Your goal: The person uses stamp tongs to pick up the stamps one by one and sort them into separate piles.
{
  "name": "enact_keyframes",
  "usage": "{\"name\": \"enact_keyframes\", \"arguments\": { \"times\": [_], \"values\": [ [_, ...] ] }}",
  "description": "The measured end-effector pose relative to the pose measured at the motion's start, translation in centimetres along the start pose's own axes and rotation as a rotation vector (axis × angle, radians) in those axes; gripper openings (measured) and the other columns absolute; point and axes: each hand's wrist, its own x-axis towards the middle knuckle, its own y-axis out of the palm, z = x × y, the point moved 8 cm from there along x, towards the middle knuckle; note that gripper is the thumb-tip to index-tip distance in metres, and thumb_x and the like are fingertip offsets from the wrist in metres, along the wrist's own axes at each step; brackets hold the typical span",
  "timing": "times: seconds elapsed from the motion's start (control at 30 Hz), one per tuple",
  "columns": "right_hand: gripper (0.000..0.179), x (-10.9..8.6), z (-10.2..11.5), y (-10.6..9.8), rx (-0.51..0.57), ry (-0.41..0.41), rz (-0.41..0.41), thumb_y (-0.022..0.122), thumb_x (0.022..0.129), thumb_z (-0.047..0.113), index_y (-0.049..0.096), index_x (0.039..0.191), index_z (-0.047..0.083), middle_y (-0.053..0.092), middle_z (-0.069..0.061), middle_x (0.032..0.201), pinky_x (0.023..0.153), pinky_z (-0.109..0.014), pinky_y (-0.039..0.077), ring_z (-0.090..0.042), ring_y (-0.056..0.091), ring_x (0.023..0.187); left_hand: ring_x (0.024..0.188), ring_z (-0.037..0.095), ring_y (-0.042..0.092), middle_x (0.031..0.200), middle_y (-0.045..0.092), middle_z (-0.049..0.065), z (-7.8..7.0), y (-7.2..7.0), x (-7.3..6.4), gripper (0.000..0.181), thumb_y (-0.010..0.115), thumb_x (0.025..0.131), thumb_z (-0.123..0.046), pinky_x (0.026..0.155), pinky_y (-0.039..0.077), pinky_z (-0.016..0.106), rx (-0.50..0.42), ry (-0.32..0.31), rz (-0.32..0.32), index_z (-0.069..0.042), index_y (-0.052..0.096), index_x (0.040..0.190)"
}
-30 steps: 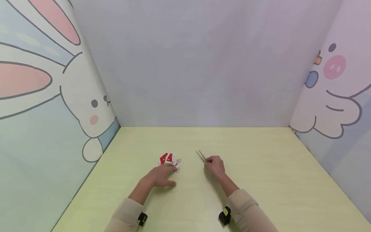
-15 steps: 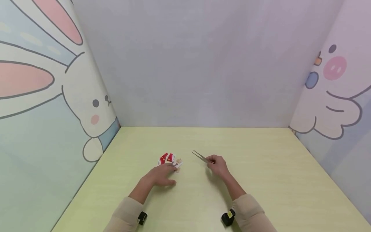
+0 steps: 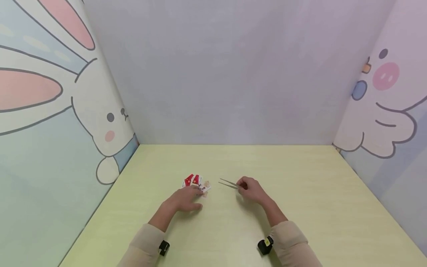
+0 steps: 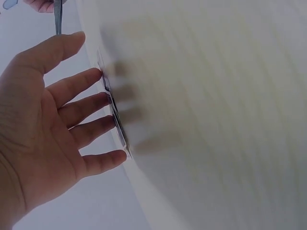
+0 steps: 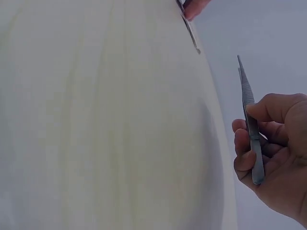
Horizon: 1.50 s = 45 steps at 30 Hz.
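Observation:
Small flat red, white and tan pieces [image 3: 192, 180], like paper cutouts or stickers, lie overlapping left of the table's middle. My left hand [image 3: 183, 199] rests its spread fingertips on them, covering part of the pile. From the left wrist view, the pieces [image 4: 114, 108] show edge-on beneath the fingers, which are nearly straight with the thumb held apart. My right hand [image 3: 252, 190] holds metal tweezers [image 3: 228, 184] above the table, their tips pointing left toward the pieces. In the right wrist view the tweezers [image 5: 249, 115] lie between thumb and curled fingers, with nothing visible between the tips.
Both hands work over a pale yellow tabletop [image 3: 300, 185]. A plain grey wall [image 3: 233, 74] stands at the back edge. Side panels with a cartoon rabbit [image 3: 96, 100] and a cartoon pig [image 3: 393, 100] bound the table. Black wrist cameras [image 3: 265, 245] sit by the sleeves.
My right hand has shifted slightly right and turned, swinging the tweezers' tips from pointing up and away to pointing left. My left hand stays on the pieces.

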Motion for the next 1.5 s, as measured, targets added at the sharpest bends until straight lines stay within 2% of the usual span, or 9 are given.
{"name": "enact_keyframes", "arguments": {
  "times": [0.13,0.33,0.47,0.77,0.93,1.17,1.5],
  "values": [
    [0.01,0.0,0.2,0.1,-0.048,-0.085,0.056,0.061,0.084,0.003,0.062,0.094,0.003,0.055,0.002,0.074,0.057,-0.027,0.042,-0.013,0.049,0.065,0.12,0.028,0.046,0.126,0.055,0.009,0.2,0.2,0.1,0.049,0.067,0.082,-0.032,0.097,0.038,0.045,-0.02,-0.007,0.004,-0.006,0.059,0.123],
    [0.006,0.1,0.3,0.3,-0.08,-0.141,0.119,0.063,0.085,0.006,0.065,0.09,0.008,0.054,0.005,0.068,0.051,-0.024,0.039,-0.01,0.046,0.058,0.118,0.029,0.047,0.126,0.053,0.012,0.3,0.5,0.4,0.046,0.068,0.08,-0.032,0.096,0.038,0.046,-0.027,-0.01,0.004,-0.007,0.063,0.118],
    [0.004,0.2,0.7,0.3,-0.092,-0.156,0.138,0.064,0.085,0.007,0.065,0.088,0.006,0.054,0.006,0.069,0.052,-0.024,0.039,-0.009,0.045,0.059,0.118,0.03,0.046,0.127,0.052,0.013,0.4,0.6,0.5,0.046,0.068,0.08,-0.033,0.096,0.038,0.046,-0.039,-0.011,-0.005,-0.006,0.064,0.117],
    [0.005,0.4,1.0,0.4,-0.129,-0.161,0.155,0.065,0.084,0.006,0.066,0.086,0.002,0.056,0.007,0.071,0.055,-0.024,0.041,-0.007,0.047,0.062,0.119,0.029,0.046,0.129,0.051,0.011,0.6,0.9,0.4,0.047,0.069,0.079,-0.036,0.096,0.038,0.047,-0.06,-0.036,0.018,-0.011,0.063,0.119],
    [0.004,0.9,1.4,0.8,-0.152,-0.166,0.161,0.065,0.084,0.005,0.065,0.085,0.001,0.056,0.006,0.071,0.056,-0.024,0.041,-0.007,0.046,0.062,0.12,0.029,0.045,0.129,0.052,0.01,0.4,0.8,0.3,0.048,0.068,0.079,-0.036,0.097,0.037,0.047,-0.038,-0.038,0.033,-0.01,0.063,0.12],
    [0.004,1.6,1.9,1.7,-0.153,-0.201,0.175,0.063,0.085,0.005,0.064,0.086,0.001,0.056,0.005,0.073,0.057,-0.023,0.041,-0.007,0.046,0.062,0.122,0.029,0.044,0.13,0.051,0.01,0.5,0.4,-0.1,0.049,0.07,0.078,-0.033,0.097,0.037,0.047,-0.033,-0.078,0.036,-0.01,0.063,0.121],
    [0.005,1.8,2.0,2.7,-0.174,-0.217,0.159,0.062,0.085,0.005,0.064,0.083,0.0,0.055,0.005,0.071,0.058,-0.024,0.041,-0.007,0.045,0.063,0.122,0.03,0.043,0.131,0.05,0.011,0.2,0.6,-0.1,0.048,0.069,0.079,-0.031,0.097,0.037,0.047,-0.046,-0.055,0.026,-0.009,0.064,0.12]
  ]
}}
